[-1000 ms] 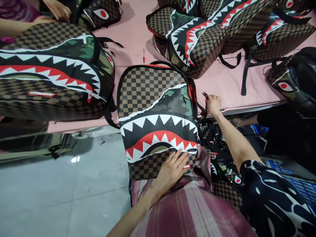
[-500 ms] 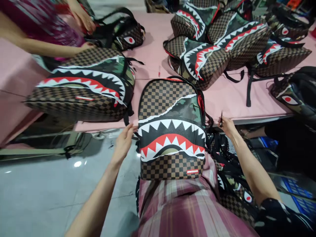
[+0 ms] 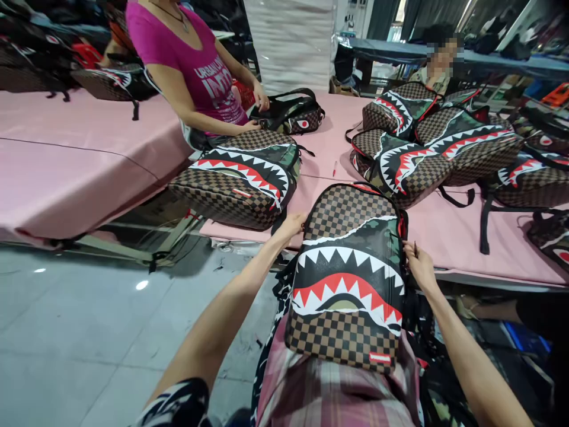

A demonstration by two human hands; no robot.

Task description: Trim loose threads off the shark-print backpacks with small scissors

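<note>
A checkered backpack [image 3: 347,279] with a shark-mouth print stands upright on my lap, leaning at the edge of the pink table [image 3: 444,240]. My left hand [image 3: 293,228] grips the backpack's left edge near the top with closed fingers. At its right side, my right hand [image 3: 418,264] is closed round small dark scissors [image 3: 415,249], its fingertips against the bag's edge. Only part of the scissors shows.
Another shark backpack [image 3: 240,178] lies on the table to the left, beside a person in a magenta shirt [image 3: 191,71]. Several more backpacks [image 3: 413,160] are piled at the right. A second pink table [image 3: 84,148] is at the far left.
The view has swung up and left. My right hand, formerly held away from the backpack with the scissors, is now at its right edge. The backpack leans more.
</note>
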